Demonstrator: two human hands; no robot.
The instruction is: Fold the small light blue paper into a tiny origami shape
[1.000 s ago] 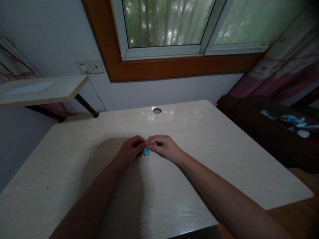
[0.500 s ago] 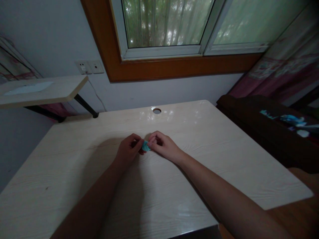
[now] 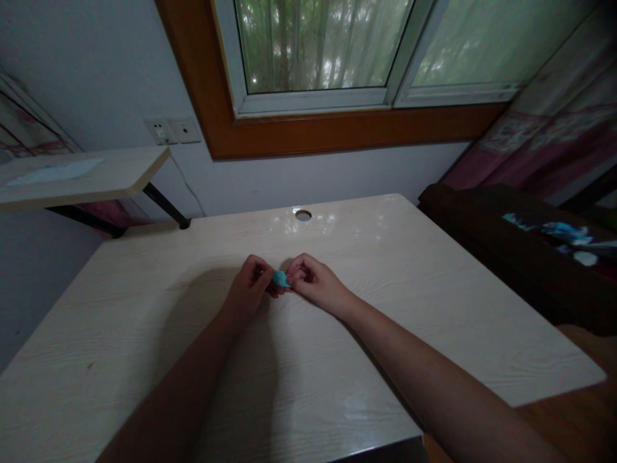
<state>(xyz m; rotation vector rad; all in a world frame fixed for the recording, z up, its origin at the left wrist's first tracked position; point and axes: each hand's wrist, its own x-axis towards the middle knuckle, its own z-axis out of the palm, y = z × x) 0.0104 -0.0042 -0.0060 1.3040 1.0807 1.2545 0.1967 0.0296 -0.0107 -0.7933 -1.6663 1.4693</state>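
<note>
Between my two hands is a small turquoise piece [image 3: 280,278], soft-looking and too small to name for certain. My left hand [image 3: 248,283] pinches its left side with thumb and fingers. On the opposite side, the fingertips of my right hand [image 3: 315,283] are closed on its right edge. Both hands are just above or resting on the pale wood-grain table [image 3: 376,347]; I cannot tell which. The fingers hide the ends of the piece.
A raised shelf [image 3: 96,177] on black legs stands at the table's back left. Near the back edge is a round cable hole [image 3: 303,216]. A dark brown piece of furniture [image 3: 491,257] with blue items [image 3: 566,233] on it is at the right.
The turquoise piece has turned between my fingers and shows a flatter, longer shape. My left fingers have shifted slightly; my right hand has barely moved.
</note>
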